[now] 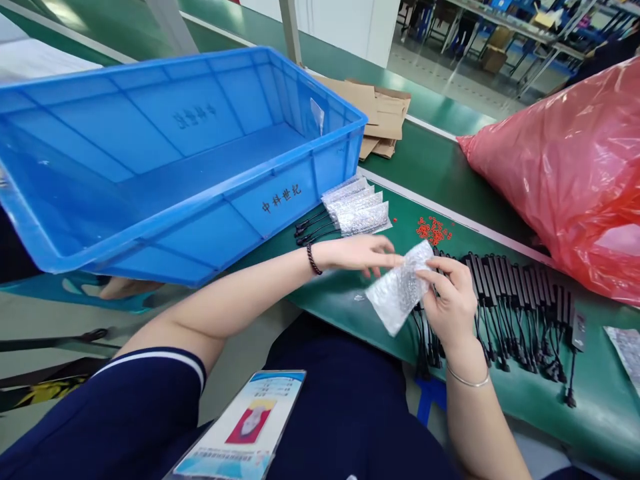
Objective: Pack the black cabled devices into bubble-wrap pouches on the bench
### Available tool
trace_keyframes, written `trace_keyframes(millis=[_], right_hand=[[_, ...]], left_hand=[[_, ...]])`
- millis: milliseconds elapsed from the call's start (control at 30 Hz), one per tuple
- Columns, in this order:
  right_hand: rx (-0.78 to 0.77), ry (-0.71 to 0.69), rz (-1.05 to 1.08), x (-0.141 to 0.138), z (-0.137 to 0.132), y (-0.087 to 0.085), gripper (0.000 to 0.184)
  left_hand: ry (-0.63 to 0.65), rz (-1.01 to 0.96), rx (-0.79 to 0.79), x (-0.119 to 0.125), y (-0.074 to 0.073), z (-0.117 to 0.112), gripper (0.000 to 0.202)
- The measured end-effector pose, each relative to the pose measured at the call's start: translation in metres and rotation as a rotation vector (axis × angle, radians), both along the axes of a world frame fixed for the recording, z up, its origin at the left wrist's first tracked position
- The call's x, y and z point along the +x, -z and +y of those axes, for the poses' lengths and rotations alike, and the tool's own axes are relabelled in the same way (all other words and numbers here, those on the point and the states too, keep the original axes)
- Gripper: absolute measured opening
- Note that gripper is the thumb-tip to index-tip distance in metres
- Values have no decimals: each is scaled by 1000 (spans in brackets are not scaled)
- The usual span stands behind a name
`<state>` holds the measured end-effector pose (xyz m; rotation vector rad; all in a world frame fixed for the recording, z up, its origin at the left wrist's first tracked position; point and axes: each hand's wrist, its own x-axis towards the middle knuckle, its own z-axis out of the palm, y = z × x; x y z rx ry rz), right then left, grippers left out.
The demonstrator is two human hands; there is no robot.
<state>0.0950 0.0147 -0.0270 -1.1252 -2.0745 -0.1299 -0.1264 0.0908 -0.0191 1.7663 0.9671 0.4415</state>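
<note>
A small bubble-wrap bag [399, 293] hangs tilted over the table's near edge. My right hand [453, 297] pinches its upper right part between thumb and fingers. From the left, my left hand [361, 253] reaches the bag with fingers stretched out and apart; the fingertips are at its upper edge, and whether they press on it I cannot tell. To the right of the bag lies a long row of black cabled devices [520, 287], their plugs pointing toward me. Several bubble-wrapped devices [363, 207] with black cables sticking out lie beyond my left hand.
A large blue crate [300, 193] stands at the left. Small red rings [434, 230] lie in a loose pile on the green table [530, 413]. Flattened cardboard [385, 113] lies behind the crate. A big red plastic bag [565, 153] bulges at the right, near another bubble-wrap piece [625, 350].
</note>
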Motion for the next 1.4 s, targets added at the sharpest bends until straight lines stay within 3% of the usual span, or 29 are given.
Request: trace_keyframes(millis=[67,133,233,333,433,533,633,700,767,833,900,967,1133,1267,1333,1400], right_hand=[[1,16,28,-2,3,0,26],[-45,95,44,1,1,-2,24],[-295,261,-110,11,-15,-1,12],[-569,392,-436,16,-40,9,25],[-622,451,-615,11,-59,24,29],[-607,458,-520,9,-66,28,29],[-616,401,-119,14,-65,15,26],[-600,363,191,17,-65,4,22],[-607,321,423,13,-65,-3,19],[-666,237,535,2,-66,-4,17],[-704,132,500,-15,-67,0,18],[-672,30,392,-33,-68,4,21],[-695,-184,178,-45,-65,-5,23],[-520,-47,315,-31,-48,-20,4],[-406,-7,370,-29,-36,-24,11],[-383,-51,343,-30,-24,-27,15]], left_hand=[[92,-232,-391,0,4,-16,31],[-37,-418,-559,-6,11,-24,26],[-265,-619,-582,-23,22,-30,23],[-412,-784,-579,-37,27,-34,21],[-580,-899,-538,-43,27,-38,23],[-644,-943,-486,-43,25,-43,32],[-598,-1020,-512,-40,29,-52,31],[-443,-1056,-636,-34,35,-64,25],[-246,-1019,-761,-22,41,-79,36],[-170,-959,-755,-4,44,-93,48],[-238,-957,-646,14,43,-101,63],[-338,-967,-595,26,38,-102,63],[-359,-953,-744,23,29,-96,62],[-395,-927,-846,9,31,-100,71],[-368,-909,-889,6,31,-104,69],[-334,-906,-904,6,31,-107,66]])
